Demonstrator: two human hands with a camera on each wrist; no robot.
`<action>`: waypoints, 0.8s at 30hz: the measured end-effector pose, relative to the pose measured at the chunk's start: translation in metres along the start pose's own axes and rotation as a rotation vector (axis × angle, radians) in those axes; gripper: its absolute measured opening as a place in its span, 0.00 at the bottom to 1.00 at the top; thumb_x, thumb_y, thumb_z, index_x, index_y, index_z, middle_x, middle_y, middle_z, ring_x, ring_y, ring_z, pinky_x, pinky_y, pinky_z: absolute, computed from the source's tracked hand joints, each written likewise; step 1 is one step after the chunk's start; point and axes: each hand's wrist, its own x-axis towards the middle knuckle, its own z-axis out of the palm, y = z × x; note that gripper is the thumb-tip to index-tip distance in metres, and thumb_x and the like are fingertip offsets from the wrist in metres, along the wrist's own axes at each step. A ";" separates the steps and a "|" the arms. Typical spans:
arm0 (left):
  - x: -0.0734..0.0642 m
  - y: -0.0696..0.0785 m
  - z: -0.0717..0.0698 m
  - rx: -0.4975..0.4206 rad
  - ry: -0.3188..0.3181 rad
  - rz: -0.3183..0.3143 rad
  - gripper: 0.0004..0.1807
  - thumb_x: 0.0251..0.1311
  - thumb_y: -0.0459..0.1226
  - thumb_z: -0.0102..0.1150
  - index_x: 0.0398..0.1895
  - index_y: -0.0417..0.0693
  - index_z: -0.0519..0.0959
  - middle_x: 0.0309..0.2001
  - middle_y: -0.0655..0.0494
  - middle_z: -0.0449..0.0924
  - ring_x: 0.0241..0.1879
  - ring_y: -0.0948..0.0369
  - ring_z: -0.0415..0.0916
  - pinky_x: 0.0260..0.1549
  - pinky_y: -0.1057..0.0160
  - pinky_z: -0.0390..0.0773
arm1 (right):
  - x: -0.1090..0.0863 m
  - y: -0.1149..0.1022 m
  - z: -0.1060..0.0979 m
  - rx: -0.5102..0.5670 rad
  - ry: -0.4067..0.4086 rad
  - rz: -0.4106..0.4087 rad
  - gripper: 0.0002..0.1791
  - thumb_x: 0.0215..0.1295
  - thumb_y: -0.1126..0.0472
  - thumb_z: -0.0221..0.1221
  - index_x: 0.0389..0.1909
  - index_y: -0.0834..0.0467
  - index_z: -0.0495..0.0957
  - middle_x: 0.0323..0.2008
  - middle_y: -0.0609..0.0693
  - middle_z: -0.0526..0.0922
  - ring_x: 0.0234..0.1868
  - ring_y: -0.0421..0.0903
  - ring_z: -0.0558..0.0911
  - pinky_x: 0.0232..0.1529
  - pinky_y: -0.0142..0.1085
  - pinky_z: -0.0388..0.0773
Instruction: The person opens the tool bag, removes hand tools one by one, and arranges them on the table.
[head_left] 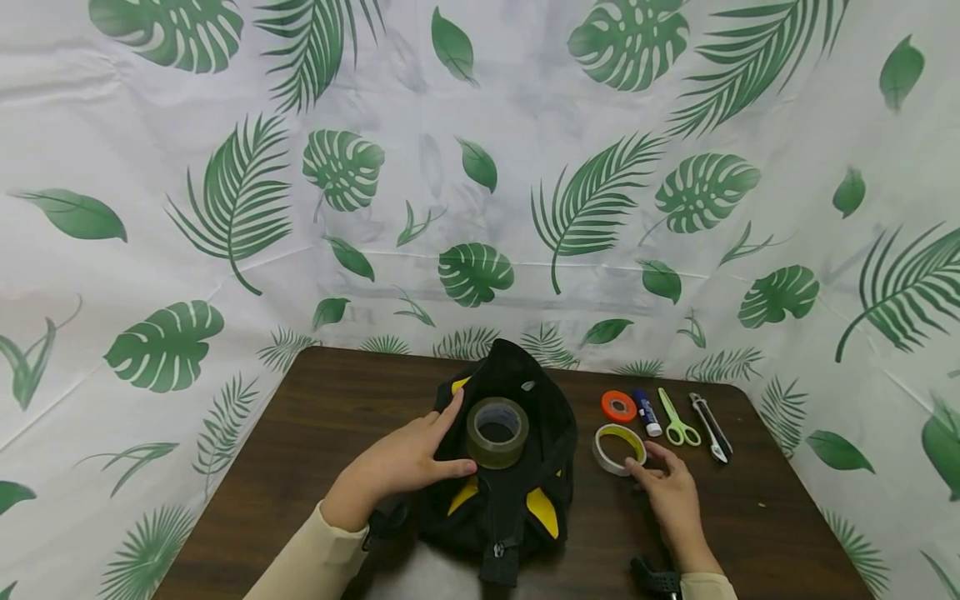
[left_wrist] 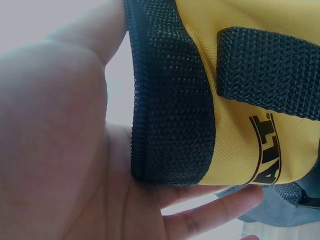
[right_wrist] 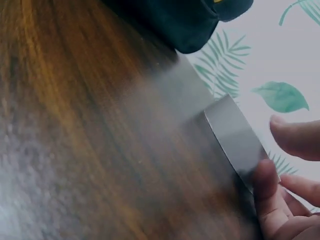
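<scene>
A black and yellow fabric bag point(head_left: 542, 508) stands on the table, with a roll of clear brown packing tape point(head_left: 497, 433) seen in its black upper part. My left hand point(head_left: 401, 462) rests against the bag's left side, index finger and thumb spread wide beside the roll. In the left wrist view, the bag's black webbing edge point(left_wrist: 172, 115) lies between thumb and fingers, beside yellow cloth. On the table to the right, my right hand point(head_left: 671, 492) pinches the near right rim of a white tape roll with a yellow inside point(head_left: 604, 457). A fingertip overlaps the roll's side point(right_wrist: 235, 132) in the right wrist view.
Behind the white roll lie an orange-red tape roll point(head_left: 611, 415), a blue and white glue stick point(head_left: 647, 413), light green scissors point(head_left: 678, 432) and a utility knife point(head_left: 711, 429). The dark wooden table point(head_left: 322, 392) ends at a leaf-print cloth point(head_left: 420, 308).
</scene>
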 end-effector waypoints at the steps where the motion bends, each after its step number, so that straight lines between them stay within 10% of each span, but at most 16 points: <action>1: 0.000 0.000 0.000 -0.002 -0.001 -0.002 0.61 0.67 0.75 0.57 0.91 0.73 0.34 0.86 0.37 0.57 0.84 0.40 0.61 0.78 0.35 0.67 | 0.000 0.000 0.000 0.061 0.016 0.007 0.36 0.74 0.58 0.72 0.77 0.64 0.71 0.64 0.63 0.79 0.34 0.35 0.86 0.37 0.29 0.84; 6: 0.000 0.000 0.000 -0.005 -0.003 -0.005 0.60 0.67 0.75 0.58 0.91 0.74 0.34 0.86 0.37 0.56 0.84 0.40 0.61 0.78 0.34 0.67 | 0.003 0.004 -0.007 0.570 0.007 0.066 0.27 0.78 0.65 0.66 0.74 0.64 0.74 0.54 0.45 0.82 0.44 0.35 0.85 0.46 0.27 0.85; 12: -0.001 0.000 -0.002 -0.010 0.001 -0.006 0.60 0.67 0.75 0.57 0.90 0.75 0.33 0.86 0.37 0.56 0.84 0.40 0.60 0.78 0.34 0.67 | 0.007 0.010 -0.022 1.122 -0.190 0.074 0.16 0.87 0.68 0.49 0.63 0.58 0.81 0.47 0.48 0.86 0.49 0.42 0.85 0.56 0.29 0.83; 24: -0.002 -0.001 -0.004 -0.008 -0.003 0.006 0.60 0.68 0.74 0.58 0.91 0.73 0.34 0.86 0.38 0.57 0.84 0.41 0.61 0.78 0.35 0.67 | 0.007 0.017 -0.021 1.522 -0.565 -0.078 0.28 0.91 0.64 0.30 0.70 0.67 0.78 0.54 0.60 0.84 0.58 0.54 0.84 0.66 0.37 0.82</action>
